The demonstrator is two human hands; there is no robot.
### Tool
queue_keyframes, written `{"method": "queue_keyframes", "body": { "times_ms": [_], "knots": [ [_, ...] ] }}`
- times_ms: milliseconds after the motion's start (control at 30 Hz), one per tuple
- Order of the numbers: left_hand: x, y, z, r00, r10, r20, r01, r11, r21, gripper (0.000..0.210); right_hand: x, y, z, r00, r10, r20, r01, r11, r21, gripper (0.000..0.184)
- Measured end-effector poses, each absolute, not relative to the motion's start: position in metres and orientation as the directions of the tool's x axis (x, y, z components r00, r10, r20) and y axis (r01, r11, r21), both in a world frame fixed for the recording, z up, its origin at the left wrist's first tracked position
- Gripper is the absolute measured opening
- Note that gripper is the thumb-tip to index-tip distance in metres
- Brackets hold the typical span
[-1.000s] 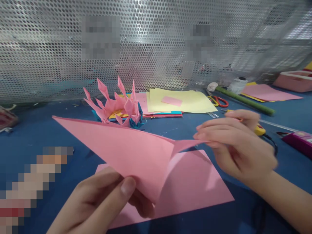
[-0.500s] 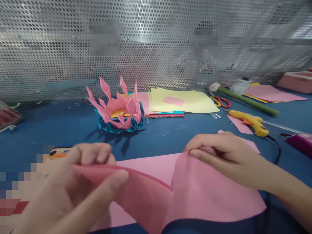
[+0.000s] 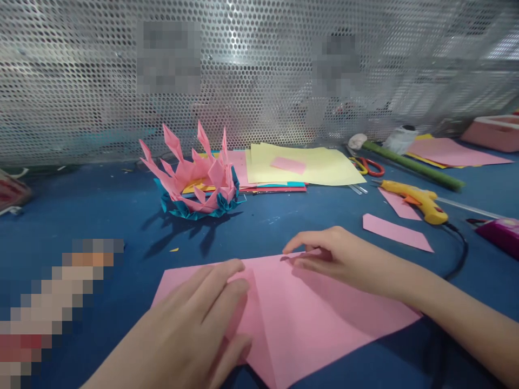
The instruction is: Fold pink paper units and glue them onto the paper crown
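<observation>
A pink sheet of paper (image 3: 300,319) with a crease down its middle lies mostly flat on the blue table in front of me. My left hand (image 3: 206,319) rests over its left part, fingers stretched out and the thumb apart. At the far edge, my right hand (image 3: 324,254) is bent over the paper with a gap between index finger and thumb; its other fingers are partly hidden. Beyond the sheet stands a pink folded-paper ring with pointed petals (image 3: 178,178) on a teal paper base (image 3: 198,213).
A yellow glue gun (image 3: 417,200) with a black cord lies at right beside a pink paper strip (image 3: 397,232). Yellow sheets (image 3: 316,167), scissors (image 3: 371,167) and a green stick (image 3: 413,165) lie farther back. A perforated metal screen (image 3: 259,81) rises behind the table.
The pink sheet has gone from raised and curved between both hands to lying lower on the table. My left hand has let go of its lifted edge and moved right; the right hand has loosened.
</observation>
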State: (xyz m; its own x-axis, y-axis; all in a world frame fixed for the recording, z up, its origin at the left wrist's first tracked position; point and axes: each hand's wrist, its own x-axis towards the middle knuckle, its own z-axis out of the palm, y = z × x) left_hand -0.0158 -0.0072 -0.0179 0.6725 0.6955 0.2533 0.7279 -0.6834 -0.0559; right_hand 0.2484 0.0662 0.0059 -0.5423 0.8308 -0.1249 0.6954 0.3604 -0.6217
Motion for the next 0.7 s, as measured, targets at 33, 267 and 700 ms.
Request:
{"method": "queue_keyframes", "body": {
  "times_ms": [33, 267, 700],
  "knots": [
    [-0.018, -0.005, -0.02, 0.696, 0.686, 0.211, 0.713, -0.696, -0.087, 0.037, 0.249, 0.066, 0.006, -0.536, 0.835, -0.12, 0.696, 0.357, -0.622, 0.02],
    [-0.017, 0.0, -0.018, 0.679, 0.733, 0.048, 0.734, -0.678, -0.022, 0.028, 0.251, 0.064, 0.005, -0.53, 0.845, -0.067, 0.696, 0.388, -0.604, 0.02],
    [-0.008, 0.002, -0.026, 0.681, 0.722, -0.12, 0.718, -0.691, -0.084, 0.045, 0.248, 0.06, 0.006, -0.484, 0.858, -0.171, 0.789, 0.344, -0.509, 0.015]
  ]
}}
